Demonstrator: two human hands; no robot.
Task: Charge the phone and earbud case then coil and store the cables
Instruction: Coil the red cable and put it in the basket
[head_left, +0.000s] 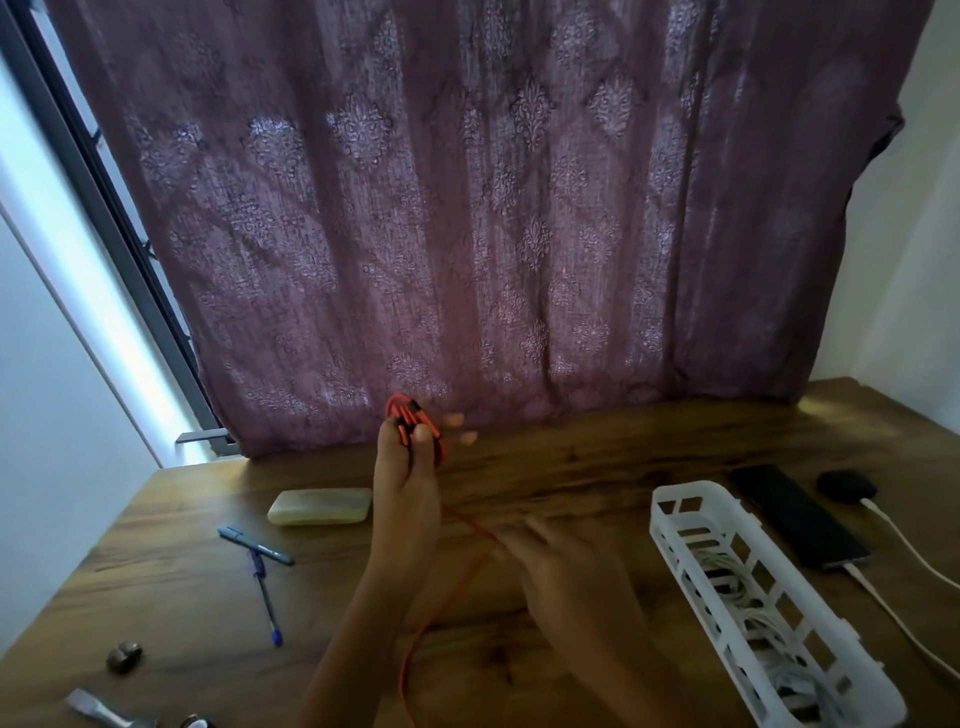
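Left hand (406, 493) raised over desk (571, 467), gripping orange cable (404, 411) loops. Right hand (561, 571) blurred at trailing strand, grip unclear. Phone (800, 514) and earbud case (847, 486) lie right of basket (675, 525).

Wooden table (597, 467), white basket (670, 514), phone (795, 514), pens (262, 577), soap bar (319, 506)

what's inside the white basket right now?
Coiled white cables lie along the inside of the white basket, seen from above and through its slotted walls. The walls cover parts of them, so their count and plug ends cannot be told.
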